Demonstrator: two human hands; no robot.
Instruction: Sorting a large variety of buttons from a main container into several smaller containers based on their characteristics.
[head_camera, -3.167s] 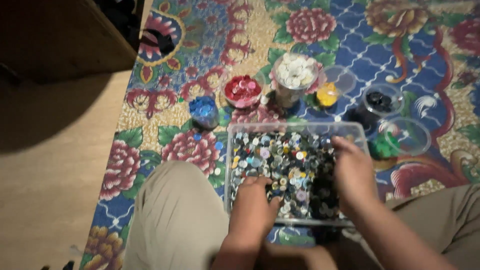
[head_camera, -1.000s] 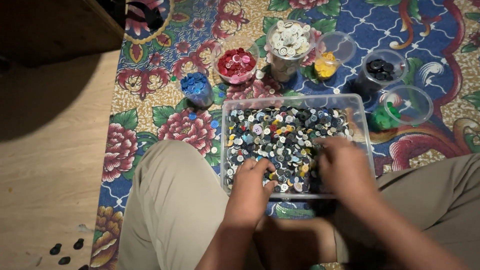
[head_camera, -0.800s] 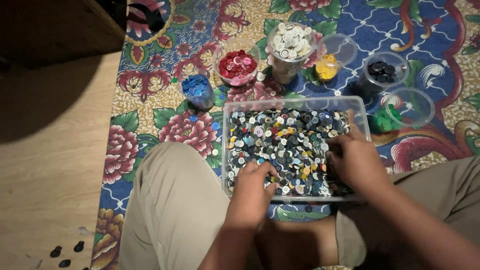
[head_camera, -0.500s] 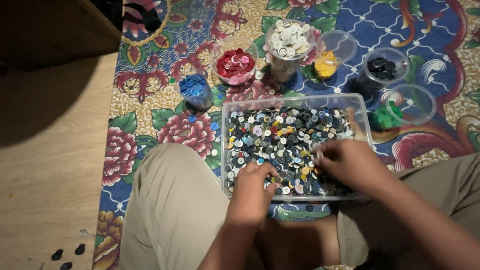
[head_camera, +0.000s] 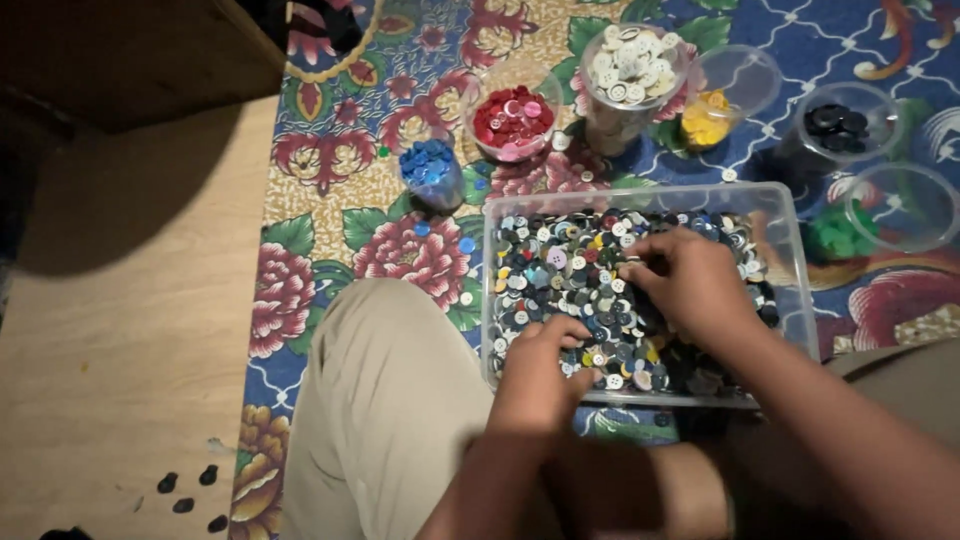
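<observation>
Clear plastic tub (head_camera: 640, 192), rectangular and shallow, set on a flowered carpet (head_camera: 330, 150) between bent knees in beige trousers (head_camera: 385, 420), heaped with mixed buttons (head_camera: 560, 270): small flat discs in black, grey, white, teal, pink and a few yellow, lying loose and overlapping.

Mid-sift, by the look of it, with both hands down in the heap. Right hand (head_camera: 695, 285) over the middle of the tub, fingers curled and tips drawn together on the buttons; impossible to tell whether anything is pinched there. Left hand (head_camera: 535, 375) at the near edge, fingers bent onto the pile, grip likewise not clear.

Judged from the clutter: a fine fingertip pinch needed to lift one disc free of its neighbours.

Beyond the far wall, small clear cups of single colours: blue buttons (head_camera: 432, 170), red (head_camera: 512, 118), white (head_camera: 632, 65), yellow (head_camera: 708, 118), black (head_camera: 838, 122), green (head_camera: 835, 232). Off to the left, bare wooden floor (head_camera: 120, 330) with a few dark buttons (head_camera: 185, 490).
</observation>
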